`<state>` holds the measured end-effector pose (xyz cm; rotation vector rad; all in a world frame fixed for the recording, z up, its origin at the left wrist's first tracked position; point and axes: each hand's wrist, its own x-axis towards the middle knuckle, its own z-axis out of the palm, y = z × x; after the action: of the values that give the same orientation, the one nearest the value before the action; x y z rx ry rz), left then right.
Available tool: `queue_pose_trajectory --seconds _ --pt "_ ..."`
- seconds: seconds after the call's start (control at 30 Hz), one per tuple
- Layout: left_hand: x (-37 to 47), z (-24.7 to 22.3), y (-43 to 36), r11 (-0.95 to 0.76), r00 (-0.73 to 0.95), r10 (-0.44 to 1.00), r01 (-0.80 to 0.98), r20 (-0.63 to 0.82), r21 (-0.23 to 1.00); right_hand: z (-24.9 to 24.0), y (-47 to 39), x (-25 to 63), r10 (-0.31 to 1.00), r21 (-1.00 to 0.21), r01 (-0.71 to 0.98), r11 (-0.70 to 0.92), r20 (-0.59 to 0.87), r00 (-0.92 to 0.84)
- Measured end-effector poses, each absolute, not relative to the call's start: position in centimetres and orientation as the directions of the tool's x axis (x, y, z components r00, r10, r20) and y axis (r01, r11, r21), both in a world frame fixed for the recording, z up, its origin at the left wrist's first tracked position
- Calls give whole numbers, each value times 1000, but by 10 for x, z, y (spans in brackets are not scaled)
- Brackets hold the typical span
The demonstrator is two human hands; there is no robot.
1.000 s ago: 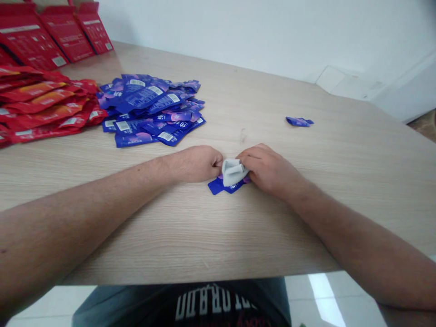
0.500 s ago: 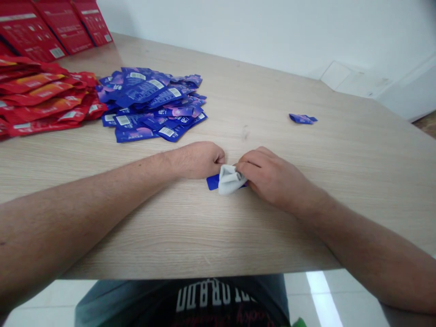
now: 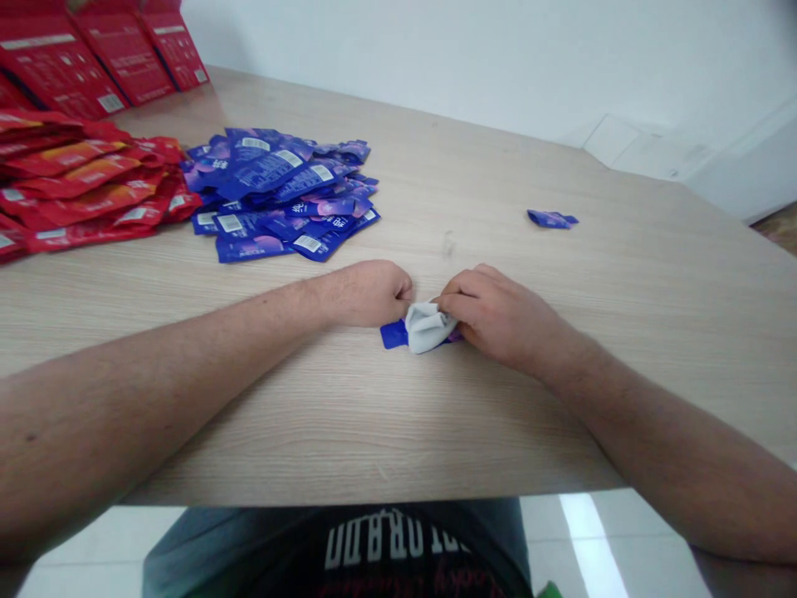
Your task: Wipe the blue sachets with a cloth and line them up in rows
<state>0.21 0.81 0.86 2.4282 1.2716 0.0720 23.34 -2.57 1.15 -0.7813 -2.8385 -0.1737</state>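
Note:
A blue packet [image 3: 394, 334] lies flat on the wooden table [image 3: 349, 423] between my hands, partly covered by a crumpled white cloth [image 3: 428, 328]. My right hand [image 3: 491, 314] pinches the cloth at its right edge. At the packet's upper left, my left hand [image 3: 379, 293] is closed, knuckles up; its fingertips are mostly hidden, and I cannot make out what they hold.
Blue packets [image 3: 274, 178] lie heaped at the back left, beside a pile of red packets [image 3: 87, 178]. Red boxes [image 3: 118, 50] stand behind them. A single small blue packet [image 3: 552, 219] rests at the back right. The white wall [image 3: 436, 50] borders the table.
The white cloth and my right hand's fingers have shifted slightly right and up. More of the blue packet shows at both sides of the cloth. My left hand has hardly moved.

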Motion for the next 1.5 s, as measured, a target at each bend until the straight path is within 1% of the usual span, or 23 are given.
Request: queue_pose_trajectory --seconds 0.13,0.27,0.4,0.6,0.7,0.8,0.87,0.97,1.13,1.3,1.43,1.5 --pt "2 9 7 -519 597 788 776 -152 358 11 -17 241 499 69 522 850 207 -841" --pt "-1 9 9 -514 617 765 759 -187 401 12 -16 244 500 59 520 852 206 -842" --pt "-1 9 8 -534 647 736 736 -199 417 17 -26 241 501 95 523 847 187 -845" --pt "3 10 7 -526 620 765 759 -176 384 19 -48 223 401 107 421 901 168 -901" --pt "4 9 7 -513 609 773 766 -180 387 18 -44 224 445 108 462 880 148 -883" --pt "4 10 6 -510 608 772 766 -185 391 17 -41 225 491 129 513 848 170 -854" --pt "4 11 6 -507 604 774 771 -189 385 16 -42 221 457 139 484 864 184 -870" --pt "4 12 6 -510 603 772 776 -201 373 16 -46 217 398 140 420 897 163 -903" --pt "4 10 7 -508 601 775 777 -197 372 16 -47 216 454 125 476 870 167 -875" --pt "3 8 9 -530 614 768 768 -182 359 14 -48 212 369 109 386 916 145 -918" --pt "3 7 9 -519 606 771 776 -195 359 14 -47 215 444 104 462 881 155 -882" --pt "3 7 9 -517 605 772 776 -193 362 14 -49 214 446 104 467 878 174 -878"
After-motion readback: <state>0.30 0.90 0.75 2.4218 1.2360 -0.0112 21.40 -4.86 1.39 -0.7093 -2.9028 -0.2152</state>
